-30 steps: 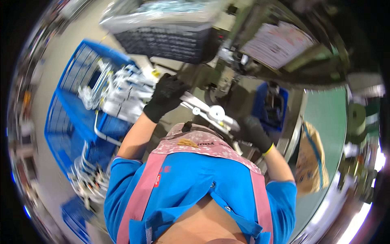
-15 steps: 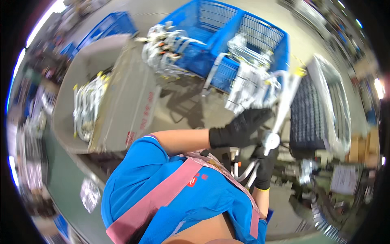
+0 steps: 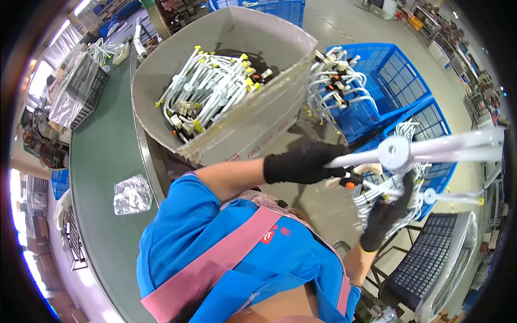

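Note:
My left hand [image 3: 304, 162], in a black glove, is closed round the end of a white tubular frame part [image 3: 358, 159]. A round white disc joint [image 3: 395, 153] sits along this part, and its far tubes stretch right, smeared by motion. Just below the disc, my black-gloved right hand [image 3: 386, 215] grips the same part, its fingers partly hidden. Another white tube with a smaller disc [image 3: 430, 196] and a yellow end cap sticks out beside the right hand. An orange-marked black fitting [image 3: 351, 181] hangs by the left fingertips.
A large grey cardboard box [image 3: 280, 102] holds several white tubular parts [image 3: 207, 89] with yellow caps. Blue crates [image 3: 401, 70] with more white parts stand at right, near a plastic-wrapped black crate [image 3: 425, 253]. A green conveyor belt [image 3: 99, 177] carries a clear plastic bag [image 3: 133, 195].
My view has swung left, showing more of the cardboard box and belt. The held frame part has tipped from upright to nearly level, pointing right; both hands stay on it.

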A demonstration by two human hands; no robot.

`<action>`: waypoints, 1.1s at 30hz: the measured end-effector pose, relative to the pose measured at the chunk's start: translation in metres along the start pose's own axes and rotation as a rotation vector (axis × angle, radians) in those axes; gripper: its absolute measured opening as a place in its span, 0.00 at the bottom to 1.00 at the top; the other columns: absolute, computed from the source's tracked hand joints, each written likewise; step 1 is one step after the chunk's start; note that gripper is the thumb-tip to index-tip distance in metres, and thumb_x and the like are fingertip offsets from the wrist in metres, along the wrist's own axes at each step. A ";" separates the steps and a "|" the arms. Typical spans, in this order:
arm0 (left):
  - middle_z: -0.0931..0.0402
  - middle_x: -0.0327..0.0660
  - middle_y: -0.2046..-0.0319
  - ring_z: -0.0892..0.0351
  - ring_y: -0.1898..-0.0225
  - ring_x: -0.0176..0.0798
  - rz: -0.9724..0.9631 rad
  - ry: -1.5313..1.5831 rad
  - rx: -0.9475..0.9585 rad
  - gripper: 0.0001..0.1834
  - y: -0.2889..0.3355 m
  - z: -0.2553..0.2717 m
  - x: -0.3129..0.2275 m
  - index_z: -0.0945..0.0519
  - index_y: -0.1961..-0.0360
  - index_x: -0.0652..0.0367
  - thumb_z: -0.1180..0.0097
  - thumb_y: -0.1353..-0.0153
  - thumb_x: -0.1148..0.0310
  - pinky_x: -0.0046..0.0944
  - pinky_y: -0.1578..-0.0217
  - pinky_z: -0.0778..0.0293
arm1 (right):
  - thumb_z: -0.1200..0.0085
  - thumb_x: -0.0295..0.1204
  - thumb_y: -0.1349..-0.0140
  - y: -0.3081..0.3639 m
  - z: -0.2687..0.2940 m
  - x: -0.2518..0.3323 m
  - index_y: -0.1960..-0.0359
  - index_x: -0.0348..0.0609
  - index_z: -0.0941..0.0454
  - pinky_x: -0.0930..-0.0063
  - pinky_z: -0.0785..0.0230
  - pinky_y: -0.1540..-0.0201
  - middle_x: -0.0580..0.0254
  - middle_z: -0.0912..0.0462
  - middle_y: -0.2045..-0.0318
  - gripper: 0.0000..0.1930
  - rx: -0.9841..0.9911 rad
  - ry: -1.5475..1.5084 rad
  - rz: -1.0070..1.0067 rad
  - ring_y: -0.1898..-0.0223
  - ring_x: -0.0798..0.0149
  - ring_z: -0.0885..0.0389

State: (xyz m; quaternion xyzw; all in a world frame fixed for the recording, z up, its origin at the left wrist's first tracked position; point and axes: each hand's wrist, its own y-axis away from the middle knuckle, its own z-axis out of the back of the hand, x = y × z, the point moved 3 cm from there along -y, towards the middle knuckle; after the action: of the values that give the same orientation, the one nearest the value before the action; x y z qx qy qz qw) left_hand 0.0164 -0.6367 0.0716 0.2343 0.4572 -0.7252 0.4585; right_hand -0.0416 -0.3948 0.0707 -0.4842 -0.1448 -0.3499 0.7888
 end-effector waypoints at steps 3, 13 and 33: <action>0.21 0.52 0.66 0.20 0.63 0.54 0.132 -0.035 0.115 0.22 -0.002 0.100 0.018 0.25 0.50 0.57 0.37 0.46 0.63 0.46 0.61 0.27 | 0.44 0.40 0.38 -0.039 0.023 -0.034 0.44 0.26 0.35 0.58 0.35 0.44 0.39 0.28 0.46 0.30 -0.464 0.482 -0.078 0.45 0.47 0.28; 0.20 0.42 0.68 0.20 0.65 0.38 -0.052 -0.081 0.119 0.14 0.023 0.391 0.037 0.24 0.56 0.64 0.43 0.38 0.66 0.40 0.61 0.25 | 0.48 0.50 0.38 -0.137 -0.125 -0.063 0.43 0.39 0.33 0.60 0.33 0.49 0.50 0.25 0.54 0.30 0.109 -1.274 -0.182 0.54 0.55 0.26; 0.22 0.55 0.59 0.22 0.54 0.56 1.282 -0.948 -0.531 0.41 0.253 0.414 0.239 0.31 0.45 0.61 0.39 0.51 0.40 0.51 0.54 0.28 | 0.44 0.32 0.41 -0.163 -0.502 0.167 0.74 0.40 0.23 0.76 0.33 0.72 0.64 0.23 0.80 0.09 0.640 -1.372 -0.862 0.78 0.70 0.26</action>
State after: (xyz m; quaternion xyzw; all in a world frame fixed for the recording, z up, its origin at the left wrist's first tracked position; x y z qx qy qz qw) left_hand 0.1595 -1.1493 -0.0276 0.0034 0.1498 -0.2144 0.9652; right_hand -0.0905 -0.9441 0.0279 -0.2460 -0.8501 -0.1916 0.4244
